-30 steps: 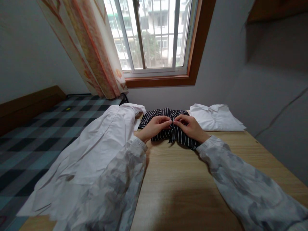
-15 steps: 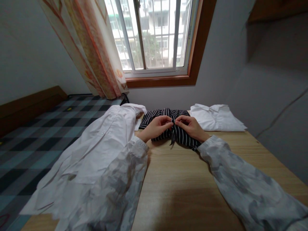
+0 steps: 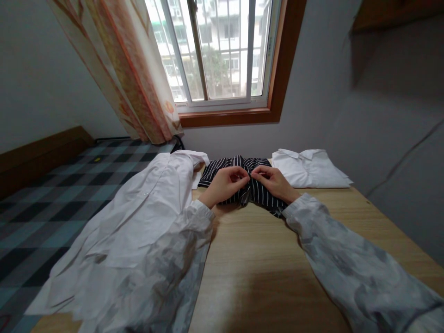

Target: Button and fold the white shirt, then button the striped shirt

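Note:
A black garment with white stripes (image 3: 265,196) lies bunched on the far part of the wooden table. My left hand (image 3: 229,182) pinches the cloth near its middle, thumb and forefinger together. From the other side my right hand (image 3: 272,180) pinches the same garment, its fingertips almost meeting those of the left. Whatever small part sits between the fingertips is too small to make out. To the left, a white shirt (image 3: 149,203) is spread out, partly beneath my left sleeve. Right of the striped garment rests a folded white shirt (image 3: 308,169) with its collar at the back.
The wooden table (image 3: 256,245) runs towards me. A bed with a checked cover (image 3: 45,212) adjoins it on the left. Behind stand a wall, a barred window (image 3: 222,55) and a patterned curtain (image 3: 138,78). A cable (image 3: 402,162) hangs on the right wall.
Both hands stay close together on the striped garment with slight finger movement. The hanging flap of cloth below the fingers has shifted a little left. The view has moved slightly.

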`<state>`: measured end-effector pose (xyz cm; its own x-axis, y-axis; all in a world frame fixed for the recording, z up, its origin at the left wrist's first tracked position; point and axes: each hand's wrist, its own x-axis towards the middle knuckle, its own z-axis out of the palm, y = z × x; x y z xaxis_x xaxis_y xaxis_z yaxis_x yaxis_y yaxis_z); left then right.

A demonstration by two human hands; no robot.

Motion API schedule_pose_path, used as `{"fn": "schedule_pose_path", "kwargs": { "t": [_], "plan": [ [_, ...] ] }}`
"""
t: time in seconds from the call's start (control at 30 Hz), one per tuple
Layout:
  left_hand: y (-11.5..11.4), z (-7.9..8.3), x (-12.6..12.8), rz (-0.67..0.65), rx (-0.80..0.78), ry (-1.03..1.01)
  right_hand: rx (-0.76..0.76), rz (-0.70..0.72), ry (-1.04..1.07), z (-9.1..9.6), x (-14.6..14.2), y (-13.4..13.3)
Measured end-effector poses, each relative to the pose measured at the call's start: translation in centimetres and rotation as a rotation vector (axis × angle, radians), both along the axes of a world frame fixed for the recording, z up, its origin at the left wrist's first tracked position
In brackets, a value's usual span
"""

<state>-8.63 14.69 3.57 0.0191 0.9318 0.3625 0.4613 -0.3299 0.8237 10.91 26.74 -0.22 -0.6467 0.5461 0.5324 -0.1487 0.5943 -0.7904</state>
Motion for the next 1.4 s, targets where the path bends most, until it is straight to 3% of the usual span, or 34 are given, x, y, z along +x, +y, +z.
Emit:
{"fn": "schedule_pose_path", "kwargs": {
  "t": [0.23, 0.5, 0.73, 0.83, 1.0, 1.07, 1.13, 1.27, 1.33, 1.4],
  "plan": [
    [0.1, -0.4, 0.3, -0.011, -0.017, -0.008, 0.087, -0.044, -0.009, 0.3, 0.0, -0.5],
    [0.2, -0.2, -1.0, -0.194, -0.117, -0.141, 0.073, 0.035, -0.015, 0.3, -0.1, -0.3],
    [0.0, -0.4, -1.8, -0.283, -0.302, -0.173, 0.12, 0.141, -0.233, -0.3, 0.7, 0.5],
    [-0.2, 0.1, -2.1, -0.356, -0.372, -0.103, 0.226, 0.043, -0.247, -0.4, 0.9, 1.3],
    [-0.6, 1.0, -2.8, -0.463, -0.462, 0.116, 0.413, -0.41, -0.237, -1.7, 1.4, 3.4],
    [-0.3, 0.9, -3.4, -0.402, -0.432, 0.123, 0.412, -0.527, -0.338, -3.0, 1.7, 4.2],
    [0.3, 0.5, -4.1, -0.224, -0.33, 0.09, 0.409, -0.539, -0.449, -4.1, 2.0, 4.8],
    [1.2, -1.0, -6.1, 0.297, -0.089, 0.155, 0.427, -0.396, -0.561, -4.8, 2.3, 5.5],
    [1.1, -1.7, -6.9, 0.499, -0.088, 0.301, 0.4, -0.328, -0.566, -4.4, 2.3, 5.5],
    [0.5, -2.1, -7.4, 0.594, -0.19, 0.453, 0.343, -0.242, -0.564, -3.5, 2.5, 5.5]
  ]
}}
